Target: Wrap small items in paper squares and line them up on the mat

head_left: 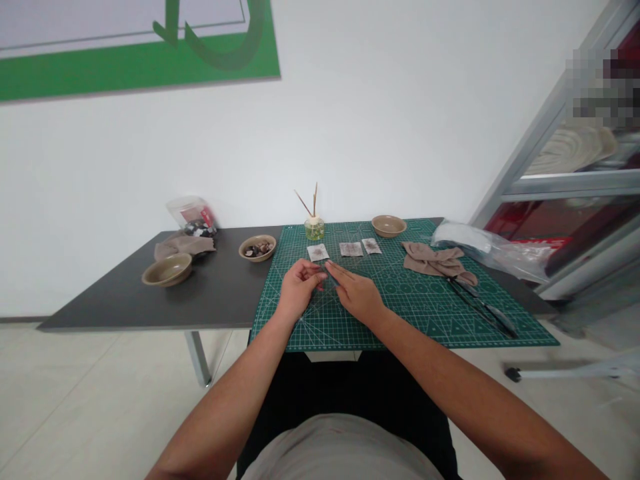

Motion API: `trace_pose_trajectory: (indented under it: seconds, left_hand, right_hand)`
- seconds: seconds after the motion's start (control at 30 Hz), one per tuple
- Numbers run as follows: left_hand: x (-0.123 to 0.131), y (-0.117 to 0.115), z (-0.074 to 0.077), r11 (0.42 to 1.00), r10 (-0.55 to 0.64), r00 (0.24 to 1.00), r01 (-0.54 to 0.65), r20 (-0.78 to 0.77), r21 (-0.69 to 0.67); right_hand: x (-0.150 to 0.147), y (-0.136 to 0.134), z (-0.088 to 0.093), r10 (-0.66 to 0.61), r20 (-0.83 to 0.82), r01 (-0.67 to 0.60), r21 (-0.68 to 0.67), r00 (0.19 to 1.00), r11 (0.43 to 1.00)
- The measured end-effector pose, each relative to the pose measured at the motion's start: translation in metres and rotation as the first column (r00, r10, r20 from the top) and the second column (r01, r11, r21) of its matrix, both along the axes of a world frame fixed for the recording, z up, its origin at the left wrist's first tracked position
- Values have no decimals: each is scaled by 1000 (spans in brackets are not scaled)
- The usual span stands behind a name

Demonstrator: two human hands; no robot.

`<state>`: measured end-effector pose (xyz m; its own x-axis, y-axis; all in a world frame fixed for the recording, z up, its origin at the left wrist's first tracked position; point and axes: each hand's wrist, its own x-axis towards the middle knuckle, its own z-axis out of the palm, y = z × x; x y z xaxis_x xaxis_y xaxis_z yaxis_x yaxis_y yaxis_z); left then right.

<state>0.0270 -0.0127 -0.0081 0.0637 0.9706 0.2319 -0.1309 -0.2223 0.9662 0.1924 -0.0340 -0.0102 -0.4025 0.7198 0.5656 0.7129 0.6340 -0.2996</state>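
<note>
Over the green cutting mat (430,320), my left hand (299,288) and my right hand (356,292) meet, fingers pinched together around something small and thin that I cannot make out. Just beyond the hands lie three small filled sachets: one (318,252) nearest, two more (351,249) (371,246) to the right. A glass reed diffuser (315,227) stands behind them.
A brown cloth (436,260) and black scissors (481,304) lie on the mat's right. Tan bowls sit at the back (389,226), at mid-left with dark pieces (257,248), and at far left (167,269). A plastic bag (194,217) and clear wrapping (493,250) flank the dark table (210,293).
</note>
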Motion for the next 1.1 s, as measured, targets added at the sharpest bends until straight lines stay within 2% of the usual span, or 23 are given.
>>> trace_pose_trajectory:
  seconds: [0.2,0.53,0.7,0.83,0.9,0.97,1.03,1.1]
  left_hand:
    - [2,-1,-1,998,-61,998,61,6,-33]
    - [2,-2,-3,1000,-17,997,17,-76,0]
    - [0,0,-3,990,137,988,-134,-78,42]
    - [-2,0,-3,977,189,973,-173,-129,125]
    - [-2,0,-3,975,191,959,-161,-207,155]
    - [-3,-1,-2,978,168,945,-123,-280,170]
    - [-2,-2,-1,980,139,928,-77,-345,185]
    - [-2,-2,-1,981,105,912,-30,-396,191]
  right_hand:
    - [0,2,-2,29,-39,-29,-8,999,1000]
    - [0,3,-5,41,-123,-46,-42,992,998]
    - [0,3,-1,-63,-236,28,-152,970,988]
    - [0,9,1,-183,-311,78,-322,933,943]
    - [0,14,0,-214,-332,109,-308,919,945]
    - [1,17,-1,-250,-343,179,-226,905,957]
    - [2,18,-1,-195,-340,136,-191,920,972]
    - [4,17,-1,-60,-333,-20,-232,941,973]
